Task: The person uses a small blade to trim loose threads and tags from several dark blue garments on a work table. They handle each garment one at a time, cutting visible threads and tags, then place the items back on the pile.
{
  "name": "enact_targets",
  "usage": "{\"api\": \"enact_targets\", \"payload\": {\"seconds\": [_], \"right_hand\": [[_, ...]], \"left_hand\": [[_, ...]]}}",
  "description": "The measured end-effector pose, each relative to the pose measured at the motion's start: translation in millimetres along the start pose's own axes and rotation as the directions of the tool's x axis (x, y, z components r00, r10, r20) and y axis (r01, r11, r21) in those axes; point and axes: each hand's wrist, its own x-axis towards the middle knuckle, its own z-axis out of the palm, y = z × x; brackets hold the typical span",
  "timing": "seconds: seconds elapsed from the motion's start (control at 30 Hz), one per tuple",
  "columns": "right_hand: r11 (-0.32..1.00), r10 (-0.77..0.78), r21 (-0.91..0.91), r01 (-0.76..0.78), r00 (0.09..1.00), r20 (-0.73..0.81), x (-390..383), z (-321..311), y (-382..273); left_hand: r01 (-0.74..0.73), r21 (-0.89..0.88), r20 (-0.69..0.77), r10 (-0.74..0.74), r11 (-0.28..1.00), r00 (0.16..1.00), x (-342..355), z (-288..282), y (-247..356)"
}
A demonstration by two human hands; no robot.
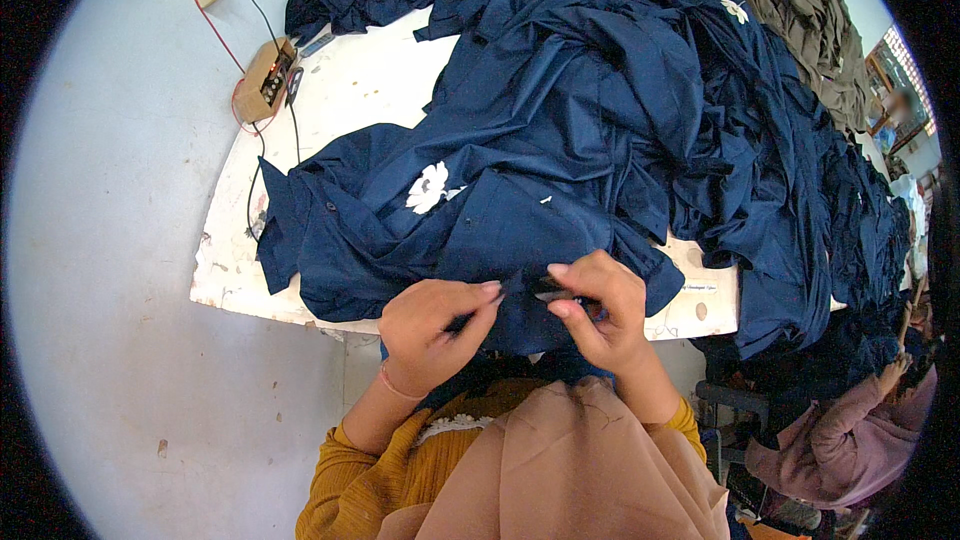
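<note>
A navy-blue garment (525,225) with a white flower patch (428,188) lies bunched over the near edge of the table. My left hand (435,328) is closed in a pinch on the garment's near part, thumb and forefinger together. Just to its right, my right hand (603,308) is closed around a small dark tool (552,294) that looks like thread snips. Its tip points toward the left fingertips, and the rest is hidden in the palm. A small white thread or tag (546,200) shows on the cloth beyond my hands.
More navy garments (780,160) heap up along the right and far side, with brown-grey cloth (790,0) behind. A power box (265,82) with cables sits at the white table's (385,75) left edge. At lower right, a co-worker in a mauve sleeve (850,430) reaches toward the cloth.
</note>
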Motion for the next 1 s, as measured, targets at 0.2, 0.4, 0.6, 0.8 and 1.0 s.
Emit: {"api": "enact_targets", "payload": {"seconds": [0.2,0.4,0.6,0.8,1.0], "right_hand": [[0.998,0.012,-0.07,0.0,0.986,0.168,6,1,-15],[0.973,-0.076,-0.208,0.101,0.989,0.124,-1,16,-12],[0.992,-0.067,-0.097,0.085,0.982,0.175,-3,12,-10],[0.914,0.205,0.332,-0.235,0.971,0.124,3,12,-14],[0.523,0.424,0.689,-0.502,0.854,0.301,1,10,-13]], "left_hand": [[0.608,-0.538,0.271,-0.563,0.584,0.781,4,-8,0],[0.616,-0.528,0.269,-0.573,0.585,0.775,3,-2,-1],[0.621,-0.456,0.251,-0.577,0.638,0.777,-1,3,-2],[0.393,-0.208,0.084,-0.384,0.896,0.919,1,12,-5],[0.401,-0.138,0.086,-0.392,0.906,0.916,7,11,0]]}}
